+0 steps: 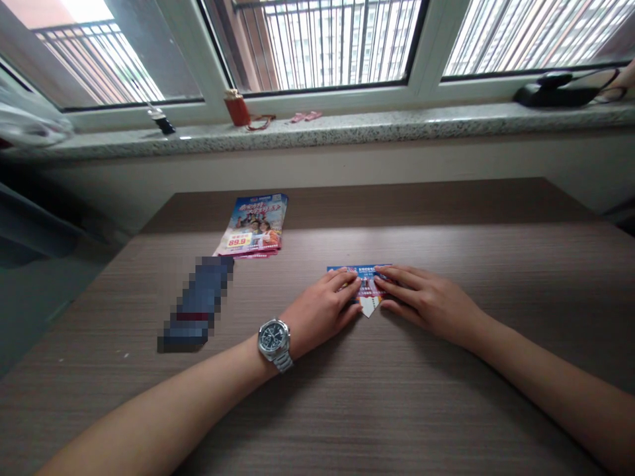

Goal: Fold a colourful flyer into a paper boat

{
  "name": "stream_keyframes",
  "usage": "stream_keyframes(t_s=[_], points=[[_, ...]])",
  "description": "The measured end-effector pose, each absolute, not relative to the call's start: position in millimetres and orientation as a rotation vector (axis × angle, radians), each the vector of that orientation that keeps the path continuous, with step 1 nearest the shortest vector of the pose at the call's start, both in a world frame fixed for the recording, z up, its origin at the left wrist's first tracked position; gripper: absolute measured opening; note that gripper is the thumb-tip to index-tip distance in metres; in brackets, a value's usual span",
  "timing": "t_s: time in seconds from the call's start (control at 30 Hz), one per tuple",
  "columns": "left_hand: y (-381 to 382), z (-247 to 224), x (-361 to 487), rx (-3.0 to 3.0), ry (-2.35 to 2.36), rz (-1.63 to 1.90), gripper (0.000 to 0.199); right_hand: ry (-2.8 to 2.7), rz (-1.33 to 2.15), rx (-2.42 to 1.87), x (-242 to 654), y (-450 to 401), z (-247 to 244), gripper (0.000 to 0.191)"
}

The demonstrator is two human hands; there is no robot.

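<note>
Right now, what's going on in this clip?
A person at a wood-grain table has both hands on a folded printed leaflet. The left hand, with a steel wristwatch on its wrist, and the right hand lie flat against it from either side, its pointed end showing below them. A stack of colourful leaflets lies further back, near a pixelated, blurred-out object.

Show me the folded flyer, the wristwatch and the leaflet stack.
Folded flyer (368,288): head view, on the printed middle above its pointed tip.
Wristwatch (273,340): head view, on the dial.
Leaflet stack (254,223): head view, on the top leaflet's printed cover.
</note>
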State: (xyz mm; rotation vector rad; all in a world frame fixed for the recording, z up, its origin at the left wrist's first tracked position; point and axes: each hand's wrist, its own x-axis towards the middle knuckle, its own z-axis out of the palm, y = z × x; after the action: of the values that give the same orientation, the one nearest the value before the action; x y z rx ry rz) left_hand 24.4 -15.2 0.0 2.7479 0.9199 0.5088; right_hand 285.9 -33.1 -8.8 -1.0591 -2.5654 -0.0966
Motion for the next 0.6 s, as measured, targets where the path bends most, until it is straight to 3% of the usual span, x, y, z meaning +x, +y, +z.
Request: stream_keyframes(t_s=[0.6], points=[[-15.6,-1.0,25.5,2.798,0.926,0.55,0.04,-2.534,-0.181,-0.967,280.0,-30.9,-6.8,0.024]])
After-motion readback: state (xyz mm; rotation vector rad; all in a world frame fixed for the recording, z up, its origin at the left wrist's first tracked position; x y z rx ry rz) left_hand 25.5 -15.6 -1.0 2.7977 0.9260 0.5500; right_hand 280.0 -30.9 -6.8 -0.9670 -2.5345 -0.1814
